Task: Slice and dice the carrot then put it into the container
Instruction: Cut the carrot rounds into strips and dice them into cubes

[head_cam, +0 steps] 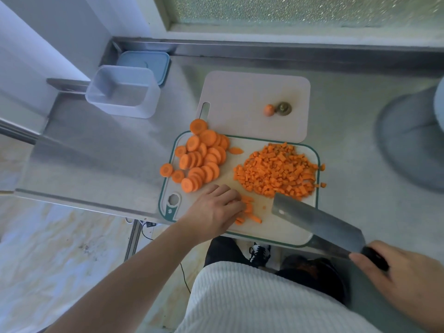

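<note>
The left hand (217,207) is laid palm down on the green-rimmed cutting board (276,227), its forearm reaching in from the lower left and its fingers curled over a few carrot sticks (249,212), which are pinned against the board. A cleaver (317,222) is gripped by its dark handle in the right hand (403,280), with the fingers wrapped round the handle; the blade is held raised and tilted, its tip above the board just right of the sticks. A heap of diced carrot (276,171) is piled on the right half of the board, and carrot rounds (201,157) are spread over its left half. The clear plastic container (123,92) is seen standing on the steel counter (101,150), well apart from the board, beside its blue lid (146,62).
</note>
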A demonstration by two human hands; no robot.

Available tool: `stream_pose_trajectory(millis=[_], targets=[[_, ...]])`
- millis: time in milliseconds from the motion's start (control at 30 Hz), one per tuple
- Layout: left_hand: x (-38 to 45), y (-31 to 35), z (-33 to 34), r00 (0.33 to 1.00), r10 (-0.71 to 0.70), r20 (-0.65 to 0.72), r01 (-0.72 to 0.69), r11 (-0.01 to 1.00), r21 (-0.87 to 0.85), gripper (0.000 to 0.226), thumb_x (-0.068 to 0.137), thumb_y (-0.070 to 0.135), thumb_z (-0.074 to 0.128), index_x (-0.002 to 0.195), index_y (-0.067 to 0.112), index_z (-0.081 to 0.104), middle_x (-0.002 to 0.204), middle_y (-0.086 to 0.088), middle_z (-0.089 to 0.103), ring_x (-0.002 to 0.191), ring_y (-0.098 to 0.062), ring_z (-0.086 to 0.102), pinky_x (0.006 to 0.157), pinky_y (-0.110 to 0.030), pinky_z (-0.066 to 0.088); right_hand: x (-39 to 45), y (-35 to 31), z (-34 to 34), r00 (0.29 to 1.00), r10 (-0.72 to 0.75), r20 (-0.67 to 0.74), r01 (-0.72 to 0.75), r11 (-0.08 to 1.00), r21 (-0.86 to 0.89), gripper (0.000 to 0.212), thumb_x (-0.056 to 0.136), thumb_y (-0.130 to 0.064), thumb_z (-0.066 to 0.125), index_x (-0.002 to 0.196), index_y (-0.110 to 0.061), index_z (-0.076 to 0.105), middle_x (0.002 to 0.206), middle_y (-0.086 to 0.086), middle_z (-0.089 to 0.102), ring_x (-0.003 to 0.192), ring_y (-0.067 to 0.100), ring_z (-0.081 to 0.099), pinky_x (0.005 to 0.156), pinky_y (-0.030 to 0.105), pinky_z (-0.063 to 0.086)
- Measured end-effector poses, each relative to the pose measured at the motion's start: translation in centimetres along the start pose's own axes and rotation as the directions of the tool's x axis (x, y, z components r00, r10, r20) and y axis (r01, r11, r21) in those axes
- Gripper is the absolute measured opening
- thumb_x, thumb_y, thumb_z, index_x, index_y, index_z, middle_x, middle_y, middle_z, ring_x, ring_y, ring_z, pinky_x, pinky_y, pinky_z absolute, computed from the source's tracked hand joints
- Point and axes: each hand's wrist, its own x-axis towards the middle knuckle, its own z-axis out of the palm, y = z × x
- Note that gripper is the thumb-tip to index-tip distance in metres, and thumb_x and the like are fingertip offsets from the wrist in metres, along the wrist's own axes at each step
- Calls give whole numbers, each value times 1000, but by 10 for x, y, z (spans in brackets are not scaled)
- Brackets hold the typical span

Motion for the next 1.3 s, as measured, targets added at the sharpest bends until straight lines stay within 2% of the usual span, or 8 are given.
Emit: stream_pose_trajectory(millis=[133, 267, 467, 633, 833, 967, 1100, 1300], targets=[[0, 2, 5, 999, 31, 22, -30, 999, -24, 12, 97, 24, 65, 103, 15, 71, 103, -3, 66, 90, -24, 57, 77, -36, 41, 3, -9, -5, 998, 60, 31, -62, 996, 59, 65, 82, -84, 17, 63, -32, 51, 45, -7, 53, 44, 23, 60, 38, 37, 45], [2, 5, 9, 998, -55, 6, 55, 998, -44, 15, 97, 21, 59, 104, 16, 71, 99, -1, 67, 90, -24, 58, 77, -34, 44, 3, -13, -5, 997, 63, 46, -65, 997, 37, 62, 83, -82, 17, 63, -33, 49, 44, -8, 52, 43, 23, 60, 38, 34, 41], [6, 6, 8, 995, -90, 37, 91, 995, -34, 22, 99, 25, 53, 108, 14, 71, 97, -1, 67, 89, -24, 57, 77, -33, 41, 2, -19, -9, 996, 54, 68, -56, 998, 32, 51, 85, -80, 18, 64, -39, 39, 40, -11, 41, 37, 18, 55, 36, 19, 25], [7, 7, 6, 994, -98, 55, 99, 995, -22, 15, 94, 12, 64, 109, 16, 69, 101, 1, 66, 96, -22, 53, 83, -32, 39, 2, -20, -12, 991, 88, 96, -91, 995, 31, 53, 84, -82, 16, 62, -39, 40, 40, -11, 42, 38, 9, 34, 37, 19, 25], [7, 13, 2, 995, -42, 89, 45, 999, -29, 14, 98, 21, 54, 102, 18, 68, 99, 3, 64, 97, -22, 53, 87, -34, 39, 2, -18, -12, 990, 105, 95, -108, 994, 31, 53, 83, -83, 15, 61, -40, 37, 40, -10, 41, 38, 10, 34, 37, 20, 25], [9, 18, 5, 996, 11, 85, -15, 999, 42, 12, 97, 22, 57, 95, 18, 68, 92, 2, 64, 91, -24, 57, 83, -36, 38, 1, -18, -12, 988, 110, 110, -112, 993, 19, 62, 82, -84, 14, 62, -34, 46, 41, -9, 42, 39, 19, 51, 37, 23, 27], [10, 20, 8, 998, -11, 58, 8, 999, 54, 14, 97, 21, 53, 94, 17, 67, 91, 1, 63, 90, -25, 56, 82, -36, 39, 3, -25, -18, 988, 104, 110, -107, 994, 21, 53, 86, -79, 16, 62, -38, 39, 38, -11, 35, 35, 3, 25, 38, 13, 18], [10, 24, 11, 995, -85, 61, 85, 996, 7, 20, 93, 25, 53, 106, 17, 66, 100, 0, 61, 92, -26, 56, 80, -41, 45, 2, -27, -18, 988, 110, 112, -114, 993, 32, 54, 87, -78, 17, 62, -37, 41, 37, -12, 30, 35, 3, 21, 38, 10, 15]])
